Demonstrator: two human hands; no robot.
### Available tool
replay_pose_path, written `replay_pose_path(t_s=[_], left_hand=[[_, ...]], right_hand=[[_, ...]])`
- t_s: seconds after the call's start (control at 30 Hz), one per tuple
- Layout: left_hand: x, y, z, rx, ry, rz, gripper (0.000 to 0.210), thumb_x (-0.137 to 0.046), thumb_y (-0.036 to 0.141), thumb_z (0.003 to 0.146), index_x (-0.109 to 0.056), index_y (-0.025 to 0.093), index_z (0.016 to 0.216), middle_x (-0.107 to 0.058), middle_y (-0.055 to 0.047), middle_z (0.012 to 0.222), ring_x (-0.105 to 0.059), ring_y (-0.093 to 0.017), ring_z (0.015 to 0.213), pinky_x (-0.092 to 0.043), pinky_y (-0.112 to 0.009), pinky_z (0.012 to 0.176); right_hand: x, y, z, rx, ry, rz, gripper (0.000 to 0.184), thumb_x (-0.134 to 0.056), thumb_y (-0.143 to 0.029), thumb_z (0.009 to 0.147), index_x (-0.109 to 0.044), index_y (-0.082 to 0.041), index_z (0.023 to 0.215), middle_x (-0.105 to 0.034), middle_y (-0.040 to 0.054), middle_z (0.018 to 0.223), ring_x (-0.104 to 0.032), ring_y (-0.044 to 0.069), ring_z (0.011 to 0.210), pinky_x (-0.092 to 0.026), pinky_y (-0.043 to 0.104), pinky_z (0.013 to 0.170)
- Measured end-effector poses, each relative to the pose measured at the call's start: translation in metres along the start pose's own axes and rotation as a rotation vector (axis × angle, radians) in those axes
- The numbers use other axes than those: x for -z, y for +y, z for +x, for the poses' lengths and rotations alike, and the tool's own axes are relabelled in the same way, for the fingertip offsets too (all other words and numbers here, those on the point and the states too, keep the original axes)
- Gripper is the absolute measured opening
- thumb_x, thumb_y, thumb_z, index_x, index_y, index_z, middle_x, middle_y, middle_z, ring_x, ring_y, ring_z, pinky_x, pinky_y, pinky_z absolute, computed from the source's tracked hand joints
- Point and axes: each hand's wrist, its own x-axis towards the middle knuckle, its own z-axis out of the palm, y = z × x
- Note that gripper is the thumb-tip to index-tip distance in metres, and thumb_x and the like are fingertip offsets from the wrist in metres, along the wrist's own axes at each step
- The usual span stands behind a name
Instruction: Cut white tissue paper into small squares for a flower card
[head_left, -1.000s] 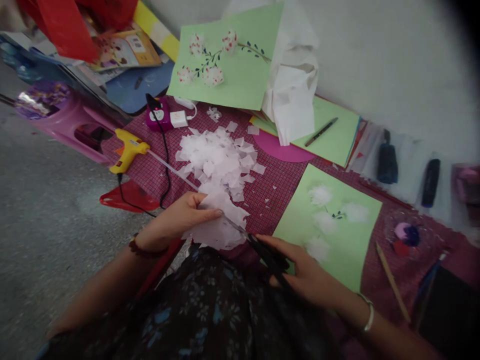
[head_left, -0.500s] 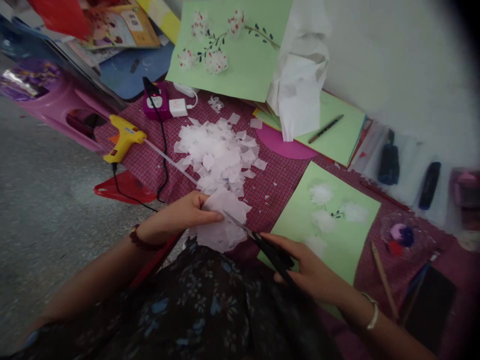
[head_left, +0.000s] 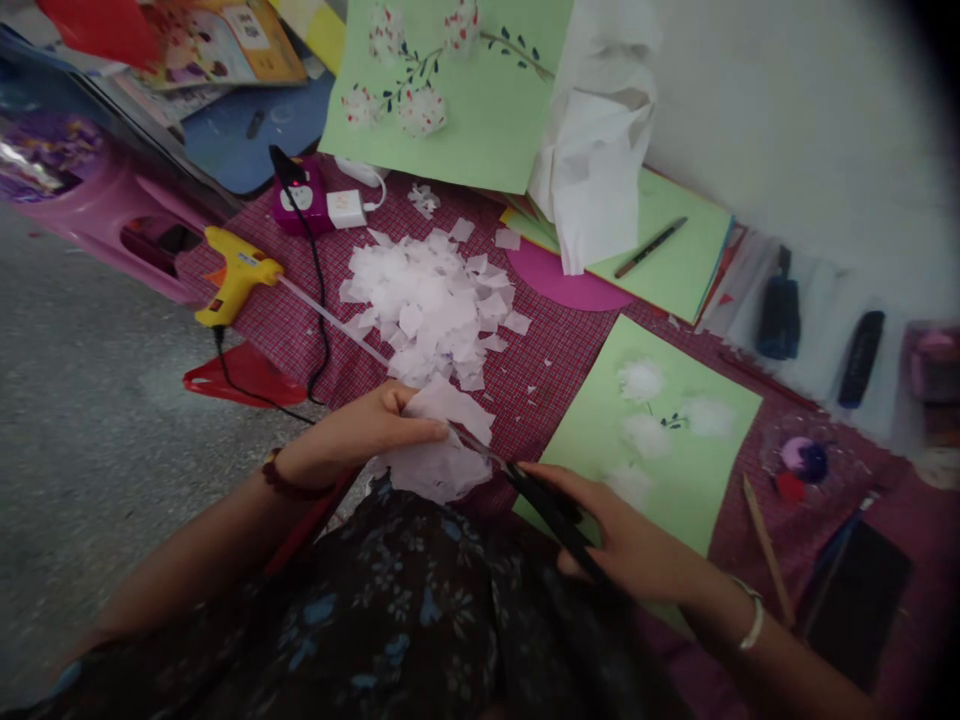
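My left hand (head_left: 375,432) pinches a white paper sheet (head_left: 442,405) between thumb and fingers, just above my lap. In my right hand (head_left: 622,530) are black-handled scissors (head_left: 546,508), their blades pointing left and lying at the paper by my left thumb. More white paper (head_left: 439,468) shows below the blades. Right beyond my left hand, a heap of small cut white paper pieces (head_left: 431,305) lies on the red checked tablecloth (head_left: 566,345). To the right, a green sheet (head_left: 585,440) bears white paper blossoms and small dark leaves.
At left lie a yellow glue gun (head_left: 238,275) with its cord and a purple power socket (head_left: 304,200). Behind stand a green blossom picture (head_left: 480,130) and crumpled white tissue (head_left: 596,170). A pen (head_left: 651,247) rests on green paper; a wooden stick (head_left: 769,550) lies at right.
The scissor blades have closed further on the paper, and my right hand's grip has tightened. My left hand stays in place on the sheet. The view has shifted slightly.
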Motion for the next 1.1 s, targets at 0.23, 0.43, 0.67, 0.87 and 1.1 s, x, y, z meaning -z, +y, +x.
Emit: replay_pose_path(t_s=[0.23,0.43,0.67,0.87,1.1], left_hand=[[-0.004,-0.003,-0.001,0.102,0.008,0.014,0.018,-0.081,0.032,0.072,-0.079,0.016,0.08,-0.075,-0.003,0.069,-0.064,-0.012,0.055,-0.051,-0.02,0.053],[-0.008,-0.009,0.0,0.118,-0.012,0.006,0.02,-0.08,0.035,0.073,-0.079,0.017,0.083,-0.074,-0.002,0.071,-0.062,-0.01,0.055,-0.048,-0.019,0.053],[-0.014,-0.018,0.007,0.037,-0.086,0.041,0.02,-0.078,0.031,0.075,-0.078,0.017,0.089,-0.075,-0.001,0.077,-0.062,-0.01,0.059,-0.049,-0.019,0.058],[-0.014,-0.016,0.007,0.028,-0.086,0.072,0.019,-0.075,0.029,0.075,-0.078,0.018,0.09,-0.076,-0.001,0.077,-0.062,-0.01,0.061,-0.049,-0.019,0.059],[-0.017,-0.01,0.008,0.076,-0.1,0.096,0.014,-0.076,0.029,0.074,-0.079,0.017,0.08,-0.075,-0.001,0.072,-0.061,-0.01,0.057,-0.047,-0.018,0.054]], right_hand=[[0.002,-0.009,0.0,-0.017,-0.049,-0.075,0.081,-0.078,-0.048,0.08,-0.045,-0.026,0.15,-0.054,0.0128,0.148,-0.054,0.033,0.13,-0.04,0.053,0.111],[0.003,-0.014,0.002,-0.012,-0.037,-0.089,0.075,-0.077,-0.044,0.081,-0.046,-0.029,0.148,-0.058,0.0107,0.143,-0.057,0.032,0.125,-0.043,0.052,0.107],[0.003,-0.019,0.008,0.015,-0.021,-0.109,0.074,-0.076,-0.041,0.082,-0.048,-0.026,0.148,-0.06,0.0119,0.14,-0.058,0.032,0.124,-0.045,0.05,0.106],[0.001,-0.021,0.008,0.018,-0.004,-0.102,0.071,-0.075,-0.042,0.083,-0.05,-0.025,0.147,-0.061,0.0112,0.141,-0.058,0.032,0.125,-0.044,0.048,0.106],[0.003,-0.019,0.008,0.061,-0.003,-0.087,0.061,-0.07,-0.04,0.089,-0.051,-0.03,0.146,-0.063,0.0067,0.141,-0.06,0.028,0.124,-0.046,0.044,0.106]])
